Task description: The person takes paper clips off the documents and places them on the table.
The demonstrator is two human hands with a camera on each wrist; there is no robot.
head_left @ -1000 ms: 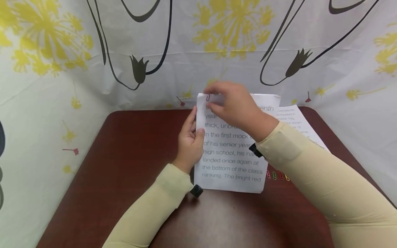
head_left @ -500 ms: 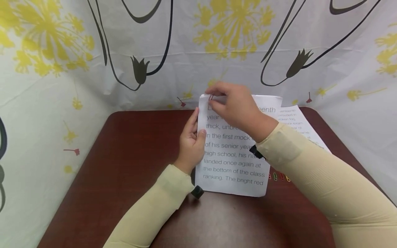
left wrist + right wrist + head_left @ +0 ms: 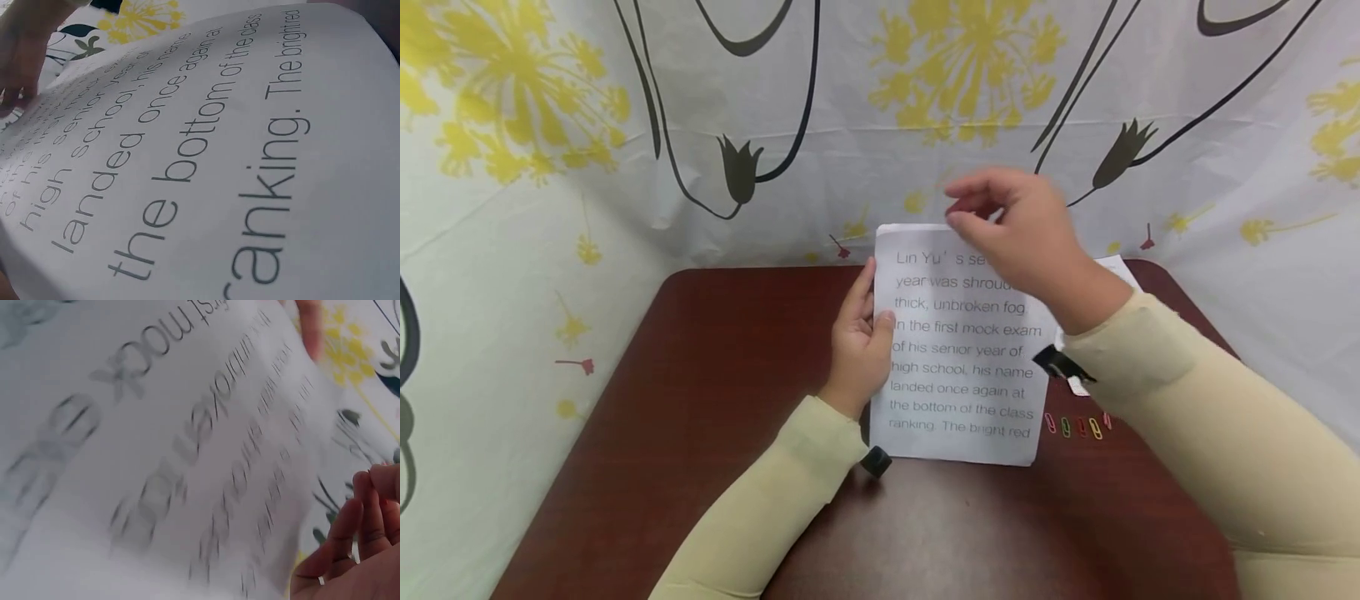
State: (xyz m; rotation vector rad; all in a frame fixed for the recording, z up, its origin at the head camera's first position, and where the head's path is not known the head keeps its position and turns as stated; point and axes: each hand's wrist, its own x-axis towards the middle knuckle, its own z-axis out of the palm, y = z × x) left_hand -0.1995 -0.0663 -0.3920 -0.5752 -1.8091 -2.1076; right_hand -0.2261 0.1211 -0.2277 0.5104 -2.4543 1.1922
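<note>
My left hand grips the left edge of an upright stack of printed sheets, its thumb on the front and its other fingers partly hidden behind. Large English text covers the front sheet, which also fills much of the left wrist view. Above the top right part of the sheets is my right hand, apart from them. In the right wrist view its thumb and index fingertips pinch together, with a tiny red bit of a paper clip showing between them; the rest is hidden by the fingers.
Several coloured paper clips lie in a row on the dark red table, right of the sheets. Another printed sheet lies behind my right forearm, mostly covered. A patterned curtain hangs behind the table.
The red paper clip at the sheets' top left corner is off the paper. My right hand has moved right and up, away from that corner. The left hand keeps its hold.
</note>
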